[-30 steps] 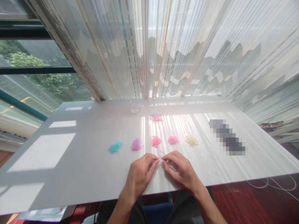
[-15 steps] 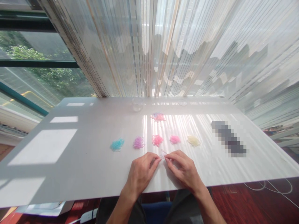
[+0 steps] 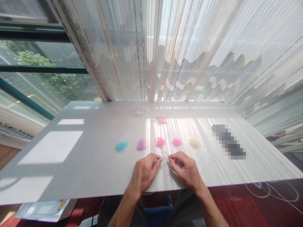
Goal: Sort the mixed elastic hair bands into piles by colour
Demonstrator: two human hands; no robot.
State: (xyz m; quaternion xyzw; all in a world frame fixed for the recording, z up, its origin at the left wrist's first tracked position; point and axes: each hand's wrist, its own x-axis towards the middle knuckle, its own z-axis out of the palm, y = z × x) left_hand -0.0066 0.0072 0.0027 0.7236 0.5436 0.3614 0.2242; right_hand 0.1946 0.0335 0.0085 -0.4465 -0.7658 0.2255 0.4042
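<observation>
My left hand [image 3: 145,171] rests at the table's front with thumb and fingertips pinched together. Opposite it, my right hand [image 3: 186,168] is pinched too, its fingertips on a little pile of pale, see-through rubber bands [image 3: 165,155]. The pile lies between both sets of fingertips, and the left ones are right beside it; what they hold is too small to tell. Just beyond my hands runs a row of small rubber band heaps: teal [image 3: 121,146], purple [image 3: 142,144], coral pink [image 3: 160,142], bright pink [image 3: 176,142] and pale yellow [image 3: 194,143].
Farther back on the white table [image 3: 99,176] lies a mixed pink and purple heap [image 3: 160,120]. A clear round container [image 3: 140,109] stands near the back edge, with a clear disc [image 3: 184,108] to its right. A blurred-out dark object [image 3: 229,140] lies at right.
The view has shifted slightly. My hands stay nearly in place, with small finger movements around the pale bands; the heaps look the same.
</observation>
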